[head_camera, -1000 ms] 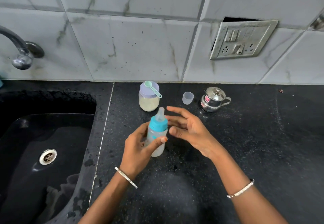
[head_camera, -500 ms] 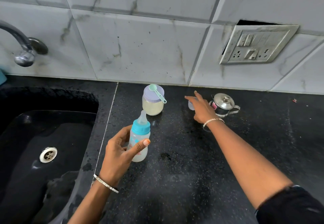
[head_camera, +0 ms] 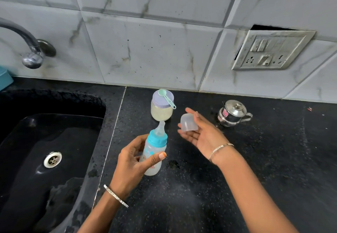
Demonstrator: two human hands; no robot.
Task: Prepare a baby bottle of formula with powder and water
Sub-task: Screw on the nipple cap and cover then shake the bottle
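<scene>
Translucent teal-collared bottle: my left hand grips it, teat tilted away.
Clear plastic cap: my right hand holds it beside teat.

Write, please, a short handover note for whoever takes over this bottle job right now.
Left-hand grip holds the translucent baby bottle with teal collar and clear teat, tilted, over the black counter.
Right-hand grip pinches the clear plastic cap.
Clear powder jar with lilac lid, teal scoop on it; steel lidded pot to its right.
Done: collar and teat on; contents look milky.
Left: cap the teat.
</scene>
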